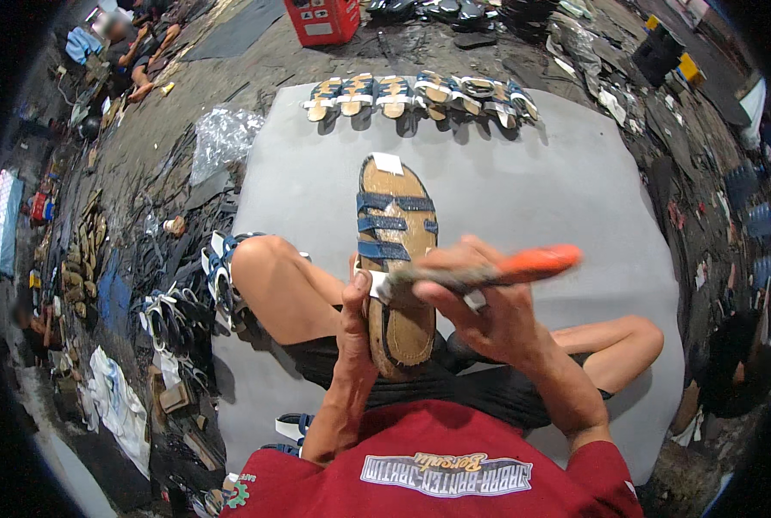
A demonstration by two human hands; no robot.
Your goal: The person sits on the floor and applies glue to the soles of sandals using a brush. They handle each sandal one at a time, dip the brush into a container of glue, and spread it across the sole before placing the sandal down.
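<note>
left hand (357, 324) grips sandal (396, 259); right hand (489, 315) closed around orange-handled brush (489, 272).

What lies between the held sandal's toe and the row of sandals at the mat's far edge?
Nothing: bare grey mat separates the sandal from the row of sandals, seen in the head view.

Grey floor mat (575, 190), littered dark ground (256, 60)
</note>
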